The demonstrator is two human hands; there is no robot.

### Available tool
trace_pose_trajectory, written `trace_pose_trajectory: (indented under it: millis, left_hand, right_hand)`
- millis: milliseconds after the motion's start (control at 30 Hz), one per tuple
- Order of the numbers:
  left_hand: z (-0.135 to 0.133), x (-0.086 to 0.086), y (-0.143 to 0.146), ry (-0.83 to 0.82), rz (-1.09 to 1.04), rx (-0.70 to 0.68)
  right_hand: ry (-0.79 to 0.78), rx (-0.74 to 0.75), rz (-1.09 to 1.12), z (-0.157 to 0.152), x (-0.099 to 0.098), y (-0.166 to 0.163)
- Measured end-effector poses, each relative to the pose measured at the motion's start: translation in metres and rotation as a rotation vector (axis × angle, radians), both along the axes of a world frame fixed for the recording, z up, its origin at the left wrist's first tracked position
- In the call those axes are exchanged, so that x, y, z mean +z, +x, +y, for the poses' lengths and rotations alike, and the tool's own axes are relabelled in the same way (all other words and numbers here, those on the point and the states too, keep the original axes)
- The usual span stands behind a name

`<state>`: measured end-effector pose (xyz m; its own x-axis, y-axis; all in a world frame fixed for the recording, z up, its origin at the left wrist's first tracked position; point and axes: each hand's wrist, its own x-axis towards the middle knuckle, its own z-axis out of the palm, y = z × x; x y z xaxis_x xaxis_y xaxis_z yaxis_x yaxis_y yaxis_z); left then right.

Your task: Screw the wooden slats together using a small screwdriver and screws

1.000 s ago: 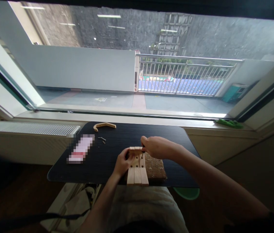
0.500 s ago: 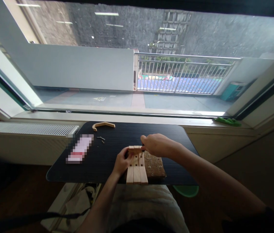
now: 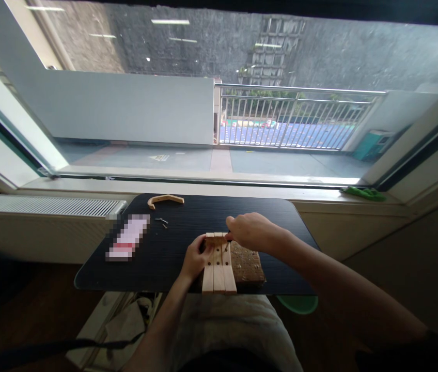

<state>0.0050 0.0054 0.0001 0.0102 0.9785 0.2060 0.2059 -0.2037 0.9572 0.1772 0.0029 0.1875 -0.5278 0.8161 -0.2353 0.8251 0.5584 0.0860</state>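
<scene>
Three pale wooden slats (image 3: 219,268) with small holes lie side by side at the near edge of a black table (image 3: 165,253). My left hand (image 3: 193,258) grips their left side, fingers curled against the wood. My right hand (image 3: 252,232) is closed in a pinch over the far end of the right slat, holding a thin dark tool whose tip points down at the wood. A brown cork-like block (image 3: 248,266) lies under and to the right of the slats.
A curved wooden piece (image 3: 165,200) lies at the table's far edge, with small screws (image 3: 161,221) near it. A blurred pink and white packet (image 3: 128,237) lies on the left. A white radiator (image 3: 48,205) and window sill run behind the table. A green cloth (image 3: 364,194) lies on the sill.
Almost nothing differs. Both hands stay on the slats, and the view has shifted slightly.
</scene>
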Motion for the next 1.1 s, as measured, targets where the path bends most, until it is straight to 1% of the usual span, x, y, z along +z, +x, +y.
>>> trace_pose_trajectory:
  millis: [267, 633, 1100]
  left_hand:
    - [-0.001, 0.003, 0.001, -0.007, 0.000, -0.001]
    - [-0.001, 0.001, 0.000, -0.016, -0.014, -0.008]
    - [-0.001, 0.003, 0.001, -0.010, -0.020, 0.002]
  right_hand:
    - [0.017, -0.007, -0.021, 0.000, 0.001, -0.002]
    - [0.014, -0.031, -0.061, -0.001, 0.004, -0.007]
    - [0.011, -0.010, -0.064, 0.001, 0.006, -0.013]
